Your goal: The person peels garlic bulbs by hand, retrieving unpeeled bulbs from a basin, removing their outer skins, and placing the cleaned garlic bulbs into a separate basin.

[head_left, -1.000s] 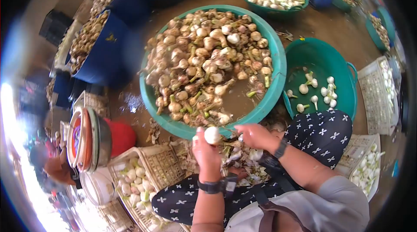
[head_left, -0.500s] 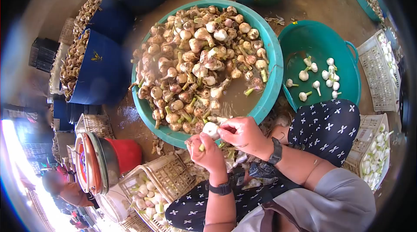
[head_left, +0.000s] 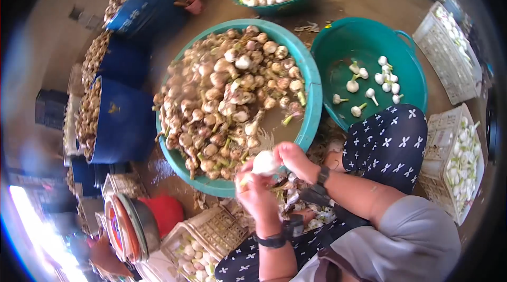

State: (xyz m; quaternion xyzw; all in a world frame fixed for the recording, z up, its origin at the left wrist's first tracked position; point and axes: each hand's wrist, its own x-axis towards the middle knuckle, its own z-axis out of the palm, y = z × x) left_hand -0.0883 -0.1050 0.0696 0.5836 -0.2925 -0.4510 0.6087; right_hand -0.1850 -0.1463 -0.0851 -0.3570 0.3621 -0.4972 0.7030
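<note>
A white peeled garlic bulb [head_left: 265,163] is held over the near rim of a large light-green tub [head_left: 312,97]. My left hand [head_left: 257,193], slightly blurred, is closed around the bulb and its stem. Right beside the bulb, my right hand [head_left: 297,159] has its fingers curled in a pinch; what is between them, if anything, is hidden. Heaped in the tub are brownish, unpeeled garlic bulbs [head_left: 224,97], with murky water showing at the right. To the right, a darker green tub [head_left: 330,70] holds several clean white bulbs [head_left: 353,86].
Crates of white garlic [head_left: 438,150] stand at the right. Another crate [head_left: 211,232] and stacked buckets [head_left: 163,213] are at lower left. Big blue tubs [head_left: 127,123] of garlic line the left, and a full green basin [head_left: 274,4] sits beyond. Peelings [head_left: 317,213] litter the ground by my legs.
The view has shifted, so the tubs sit further left. The bulb appears larger and whiter side up in my left hand, and my right hand's fingers have curled in beside it.
</note>
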